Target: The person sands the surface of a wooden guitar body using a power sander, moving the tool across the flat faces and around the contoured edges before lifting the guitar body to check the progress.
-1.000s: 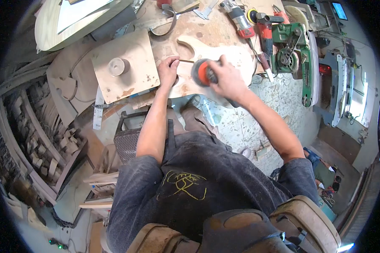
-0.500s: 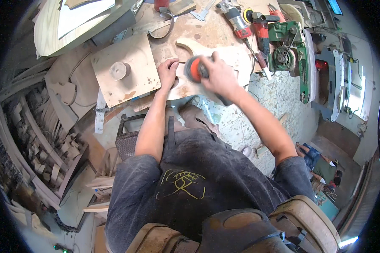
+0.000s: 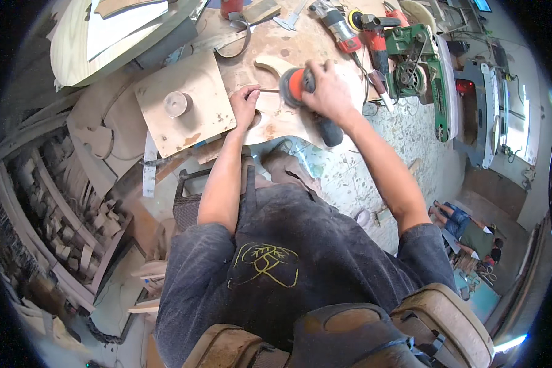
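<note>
- Far left, off the surface: a rack of stacked wooden offcuts (image 3: 73,214) stands beside the person, well apart from the work.
- Left part of the surface: a square plywood board (image 3: 187,116) carrying a short round wooden plug (image 3: 178,103) lies just beside the workpiece.
- Left hand (image 3: 245,104): pressed down on the pale curved wooden workpiece (image 3: 288,116), fingers spread and bent, steadying it rather than wrapping it.
- The workpiece lies near the front edge of the surface, between the two hands.
- Right hand (image 3: 331,92): fingers clenched over the orange-and-black sander (image 3: 303,92), whose pad appears to sit on the workpiece; actual contact is hard to confirm in this view.
- Risk: the left fingertips lie near the sander pad, so a slip or kick of the tool could catch them.
- Risk: the workpiece seems held by hand pressure alone, so sideways thrust could shift it toward the front edge.
- Back edge, right of centre: a red drill (image 3: 374,37) and a grey-and-red power tool (image 3: 337,24) crowd the space beyond the sander.
- Right edge of the surface: a green power saw (image 3: 417,61) limits travel that way, and a dark cable (image 3: 368,92) nearby could snag.
</note>
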Motion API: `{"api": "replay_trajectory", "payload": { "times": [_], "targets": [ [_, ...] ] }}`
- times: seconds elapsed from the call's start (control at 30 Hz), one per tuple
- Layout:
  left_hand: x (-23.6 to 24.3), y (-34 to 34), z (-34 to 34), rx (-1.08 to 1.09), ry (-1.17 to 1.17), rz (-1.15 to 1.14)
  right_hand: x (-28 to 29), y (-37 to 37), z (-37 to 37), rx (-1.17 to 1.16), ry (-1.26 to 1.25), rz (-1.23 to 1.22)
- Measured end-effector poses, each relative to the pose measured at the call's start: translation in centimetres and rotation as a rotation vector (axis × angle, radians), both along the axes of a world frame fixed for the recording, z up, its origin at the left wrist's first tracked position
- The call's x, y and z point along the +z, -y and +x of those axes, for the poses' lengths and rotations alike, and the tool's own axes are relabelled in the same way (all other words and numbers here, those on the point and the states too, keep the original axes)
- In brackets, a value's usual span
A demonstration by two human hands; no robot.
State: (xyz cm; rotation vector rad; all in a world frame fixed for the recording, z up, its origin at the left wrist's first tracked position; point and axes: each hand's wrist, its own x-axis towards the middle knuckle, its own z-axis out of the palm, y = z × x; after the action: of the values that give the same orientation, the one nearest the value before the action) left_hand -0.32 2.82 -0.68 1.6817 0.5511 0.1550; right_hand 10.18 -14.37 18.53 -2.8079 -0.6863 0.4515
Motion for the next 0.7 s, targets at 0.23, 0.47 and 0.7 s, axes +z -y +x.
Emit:
{"api": "replay_trajectory", "payload": {
  "times": [0.23, 0.47, 0.7],
  "targets": [
    [-0.5, 0.0, 0.1, -0.007, -0.012, -0.034, 0.0, -1.1, -2.6, 0.061, -0.03, -0.034],
    [-1.4, -0.1, 0.4, -0.021, 0.046, -0.036, -0.7, 0.3, 1.4, -0.109, 0.026, -0.021],
    [-0.6, -0.5, 0.1, -0.045, 0.005, -0.012, -0.2, -2.7, -1.4, 0.053, -0.016, -0.021]
  ]
}}
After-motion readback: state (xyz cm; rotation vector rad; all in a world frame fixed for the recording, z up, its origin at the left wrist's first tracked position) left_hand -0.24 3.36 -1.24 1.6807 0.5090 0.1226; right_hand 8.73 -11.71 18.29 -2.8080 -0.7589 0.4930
